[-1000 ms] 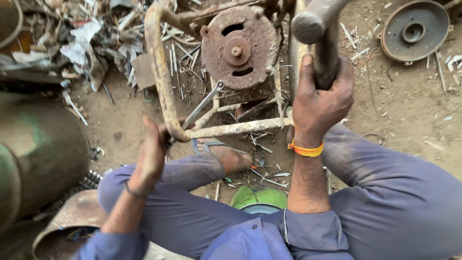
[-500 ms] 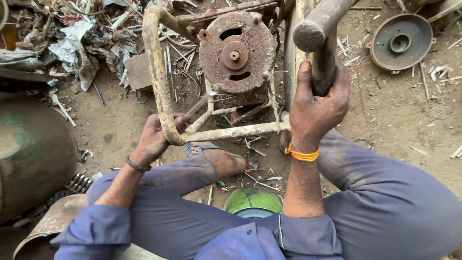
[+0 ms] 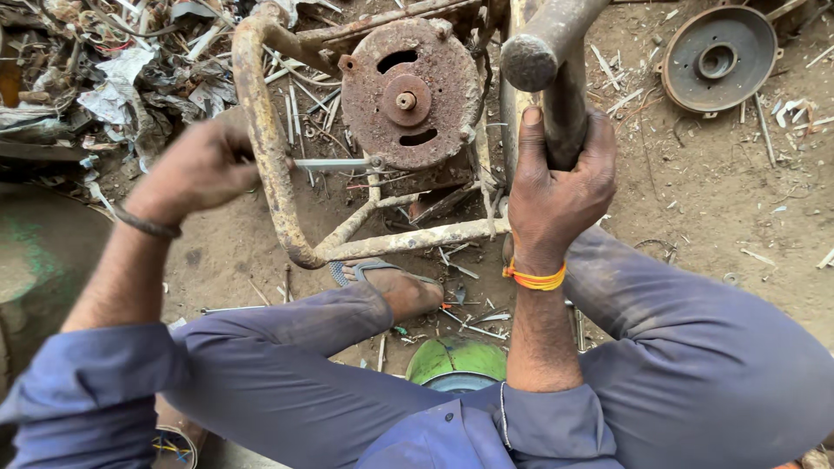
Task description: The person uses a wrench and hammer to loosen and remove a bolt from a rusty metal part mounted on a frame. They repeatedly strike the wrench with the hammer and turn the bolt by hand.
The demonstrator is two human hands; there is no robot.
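The right hand (image 3: 560,187) is wrapped tightly around a dark metal bar (image 3: 565,104) that stands up beside a rusty round motor (image 3: 410,91). The left hand (image 3: 204,165) is closed in a fist on a slim spanner (image 3: 334,162), whose far end sits at the motor's lower left edge. The motor rests in a yellowed tube frame (image 3: 269,165) on the dirt ground (image 3: 695,191), with a sandalled foot (image 3: 391,287) just below the frame.

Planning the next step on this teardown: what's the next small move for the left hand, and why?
Probably swing the wrench through another short stroke. The left hand has its grip on the handle, its head sits at the fitting beside the rusty motor housing, and the right hand braces the upright bar with one foot against the yellowed frame. Whether the fitting has loosened cannot be told.
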